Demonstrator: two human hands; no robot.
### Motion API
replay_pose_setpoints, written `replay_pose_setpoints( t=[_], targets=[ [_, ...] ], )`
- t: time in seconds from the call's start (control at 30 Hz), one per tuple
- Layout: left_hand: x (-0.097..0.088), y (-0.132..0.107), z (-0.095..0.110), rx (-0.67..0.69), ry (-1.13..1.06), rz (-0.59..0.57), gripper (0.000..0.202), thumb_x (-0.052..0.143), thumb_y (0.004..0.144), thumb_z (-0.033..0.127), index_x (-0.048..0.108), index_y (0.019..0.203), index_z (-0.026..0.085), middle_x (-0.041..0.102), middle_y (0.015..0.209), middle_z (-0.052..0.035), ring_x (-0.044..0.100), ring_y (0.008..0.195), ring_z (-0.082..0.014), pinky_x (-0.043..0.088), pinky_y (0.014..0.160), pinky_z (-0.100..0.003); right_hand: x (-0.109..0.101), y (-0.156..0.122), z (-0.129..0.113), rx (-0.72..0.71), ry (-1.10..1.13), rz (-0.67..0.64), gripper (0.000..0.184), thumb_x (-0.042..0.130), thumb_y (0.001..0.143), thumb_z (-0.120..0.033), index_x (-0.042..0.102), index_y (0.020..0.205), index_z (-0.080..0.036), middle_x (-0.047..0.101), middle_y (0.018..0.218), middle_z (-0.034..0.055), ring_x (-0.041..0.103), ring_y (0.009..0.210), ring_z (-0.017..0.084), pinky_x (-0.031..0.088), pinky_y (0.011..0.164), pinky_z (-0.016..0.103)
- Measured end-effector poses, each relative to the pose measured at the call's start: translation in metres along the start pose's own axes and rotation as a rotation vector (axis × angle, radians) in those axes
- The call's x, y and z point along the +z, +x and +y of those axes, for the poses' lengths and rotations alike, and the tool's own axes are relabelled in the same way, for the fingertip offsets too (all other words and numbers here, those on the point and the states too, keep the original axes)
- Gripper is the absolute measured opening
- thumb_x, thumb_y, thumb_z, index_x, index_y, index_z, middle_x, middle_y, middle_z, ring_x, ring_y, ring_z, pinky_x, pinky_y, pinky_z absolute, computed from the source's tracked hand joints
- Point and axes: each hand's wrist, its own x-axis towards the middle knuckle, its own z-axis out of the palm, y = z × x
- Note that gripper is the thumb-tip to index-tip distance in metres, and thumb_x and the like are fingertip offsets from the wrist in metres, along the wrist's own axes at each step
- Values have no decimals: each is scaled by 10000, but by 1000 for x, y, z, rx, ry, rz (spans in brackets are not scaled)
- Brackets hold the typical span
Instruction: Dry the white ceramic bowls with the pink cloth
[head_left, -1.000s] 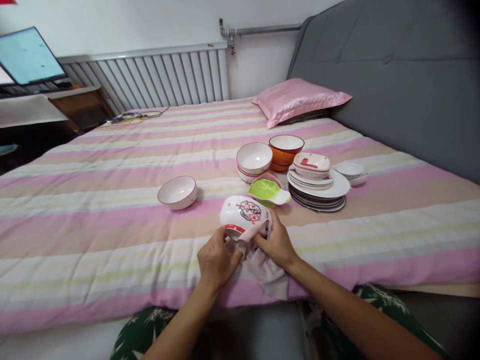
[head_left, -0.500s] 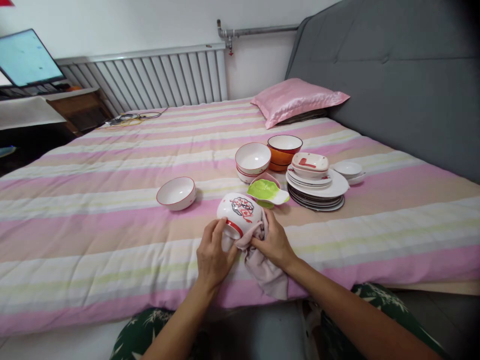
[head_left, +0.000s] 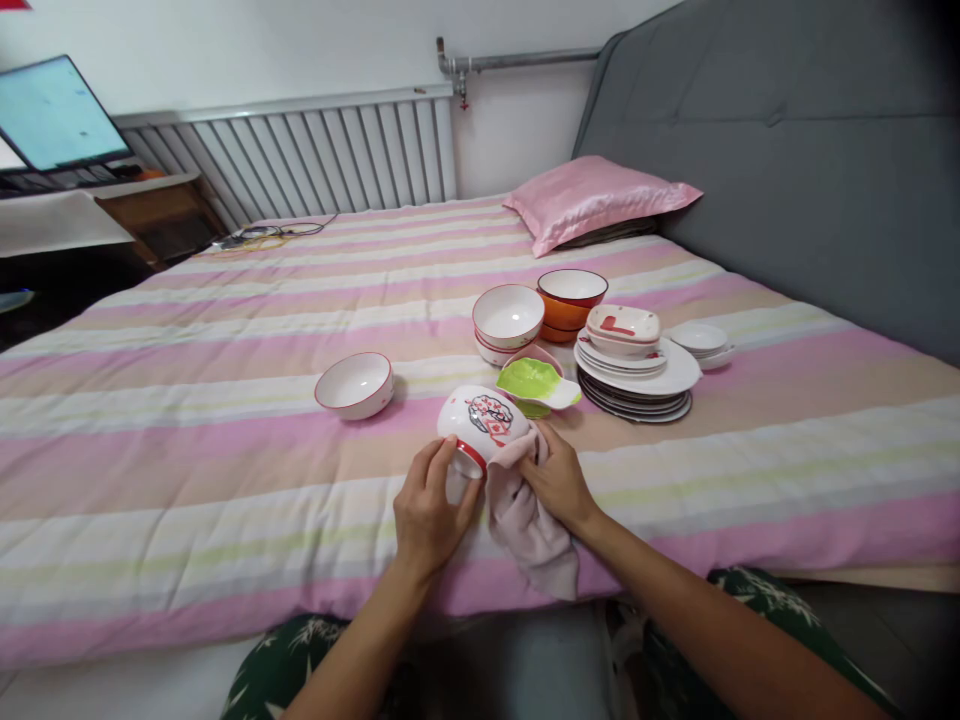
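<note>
A white bowl (head_left: 478, 420) with a red foot ring and a dark-and-red printed picture is tipped on its side, its base toward me. My left hand (head_left: 433, 510) grips it at the foot, fingers on top and thumb below. On the bowl's right side, my right hand (head_left: 559, 480) is closed on a pale pink cloth (head_left: 529, 535) pressed against the wall; the rest of the cloth hangs down onto the bed. Just beyond the bowl lies a green leaf-shaped dish (head_left: 529, 380). Apart to the left stands another white bowl (head_left: 355, 386) with a red rim.
Behind the green dish are stacked white bowls (head_left: 508, 316) and orange bowls (head_left: 572, 300). To their right stand a stack of plates (head_left: 679, 370) topped by rectangular dishes (head_left: 624, 325), and small white dishes (head_left: 699, 338). A pink pillow (head_left: 600, 200) lies near the grey headboard (head_left: 787, 170).
My right hand with the cloth has shifted slightly right and up along the bowl's side. The left hand keeps its hold on the bowl, which is almost in the same place.
</note>
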Motion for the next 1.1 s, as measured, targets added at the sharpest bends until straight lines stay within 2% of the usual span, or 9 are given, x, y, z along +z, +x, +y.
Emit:
replay_pose_setpoints(
  t=[0.1, 0.27, 0.53, 0.67, 1.1],
  targets=[
    [0, 0, 1, 2, 3, 8, 486, 661, 760, 240, 483, 1208, 183, 593, 1121, -123, 605, 1025, -229, 558, 807, -330, -1, 3, 8, 29, 29, 27, 361, 618, 783, -398, 612, 1071, -180, 670, 1083, 85, 610, 1010, 252, 478, 876, 372],
    [-1, 2, 1, -36, -34, 12, 495, 671, 744, 231, 484, 1200, 194, 591, 1102, -109, 608, 1000, -221, 568, 777, -318, -3, 6, 14, 113, 92, 19, 365, 529, 839, -499, 641, 908, -159, 693, 849, 62, 637, 829, 238, 514, 753, 357],
    [-2, 4, -3, -161, -131, 3, 510, 695, 715, 250, 496, 1182, 198, 594, 1037, -78, 623, 887, -193, 583, 686, -301, -6, 10, 12, 21, 138, -75, 294, 538, 854, -435, 652, 973, -192, 687, 999, 56, 619, 971, 233, 466, 905, 399],
    [-1, 4, -7, -217, -159, 2, 548, 727, 682, 261, 497, 1175, 189, 593, 1016, -71, 630, 863, -193, 582, 660, -302, -7, 10, 13, 15, 133, -115, 333, 569, 840, -376, 611, 1121, -203, 652, 1128, 65, 585, 1069, 241, 428, 966, 421],
    [-1, 2, -7, -213, -99, -2, 542, 723, 684, 271, 494, 1168, 189, 600, 988, -69, 643, 810, -193, 567, 631, -296, -7, 10, 12, 15, 133, -116, 420, 673, 733, -308, 624, 1135, -197, 677, 1058, 61, 625, 965, 231, 494, 875, 383]
  ],
)
